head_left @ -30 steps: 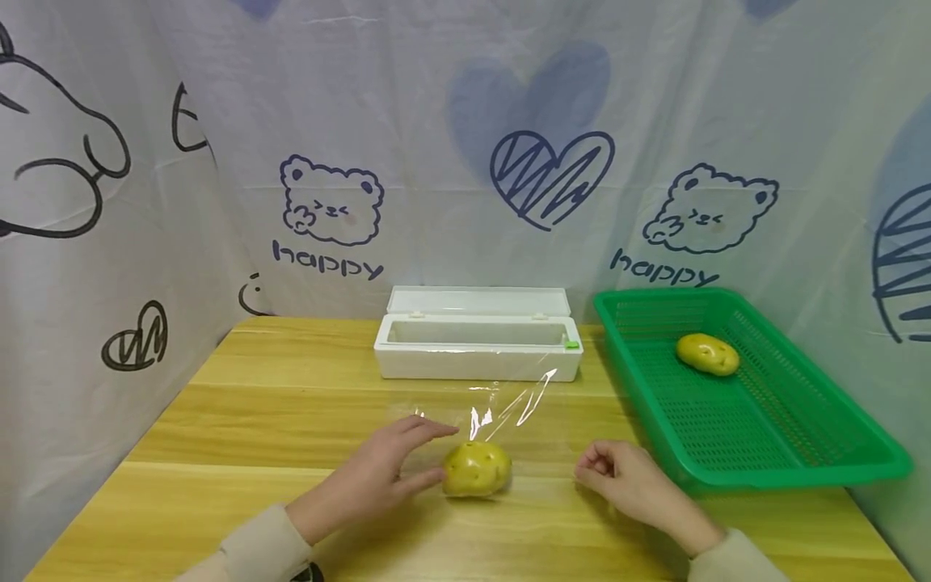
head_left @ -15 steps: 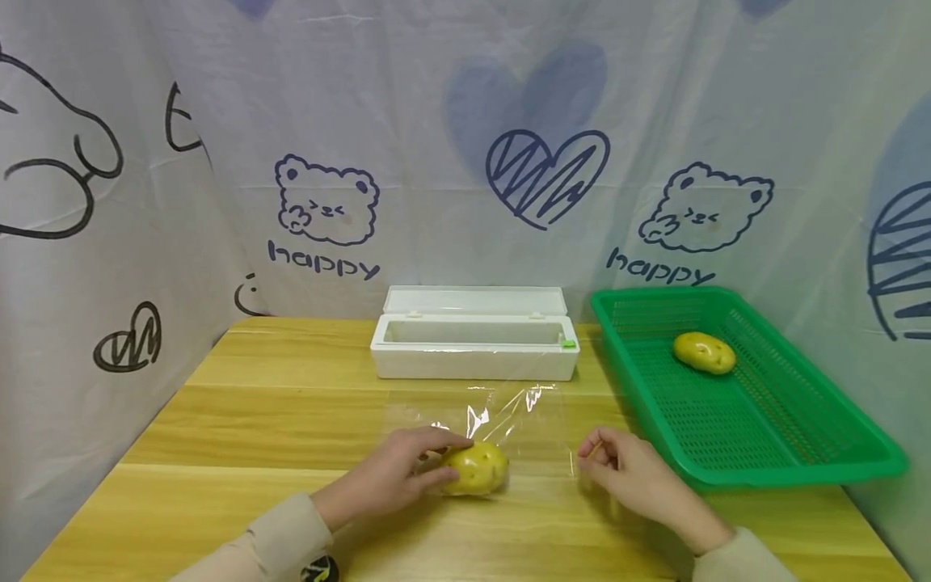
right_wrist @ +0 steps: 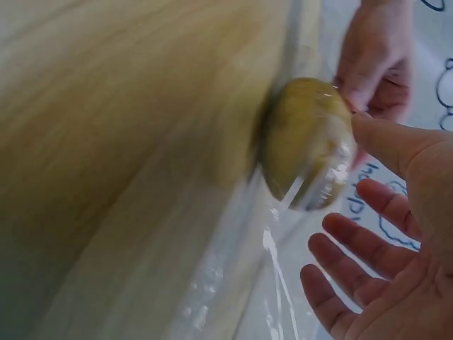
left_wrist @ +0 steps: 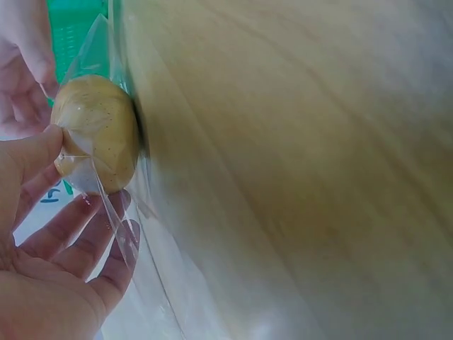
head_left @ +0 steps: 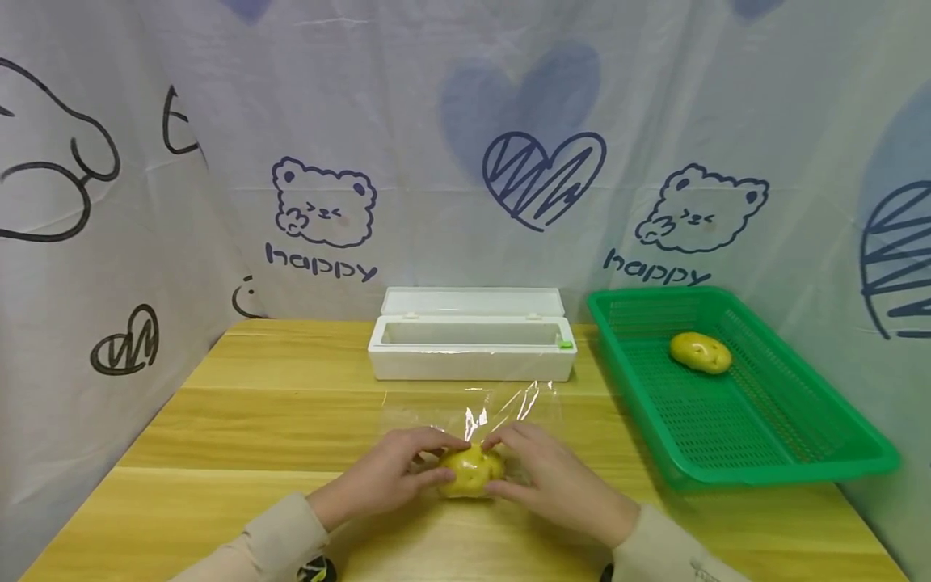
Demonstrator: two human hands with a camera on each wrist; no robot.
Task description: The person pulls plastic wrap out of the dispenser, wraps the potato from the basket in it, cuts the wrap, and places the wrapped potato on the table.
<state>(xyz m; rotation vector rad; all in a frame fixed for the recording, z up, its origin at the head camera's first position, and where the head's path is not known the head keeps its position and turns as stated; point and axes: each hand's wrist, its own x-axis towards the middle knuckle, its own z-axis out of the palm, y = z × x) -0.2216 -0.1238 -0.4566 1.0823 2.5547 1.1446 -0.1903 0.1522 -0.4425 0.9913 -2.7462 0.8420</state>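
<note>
A yellow potato [head_left: 471,470] lies on the wooden table with clear plastic film [head_left: 502,408] over it. In the head view, my left hand [head_left: 396,473] holds the potato's left side between thumb and fingers. My right hand [head_left: 549,477] is at its right side, thumb and forefinger at the surface. The right wrist view shows the thumb of my right hand [right_wrist: 403,234] at the potato [right_wrist: 308,145], its other fingers spread apart from it. In the left wrist view, film runs across the fingers of my left hand [left_wrist: 56,248] beside the potato [left_wrist: 99,134].
Behind the potato stands a white film dispenser box [head_left: 471,364] with its lid raised and a small green cutter [head_left: 566,345]. At the right, a green basket [head_left: 785,473] contains another potato [head_left: 701,353]. A printed curtain [head_left: 436,226] hangs behind the table [head_left: 240,404].
My right hand has moved left from the film's right edge to the potato. My left hand has closed in on the potato's left side. The film now lies lower over the table.
</note>
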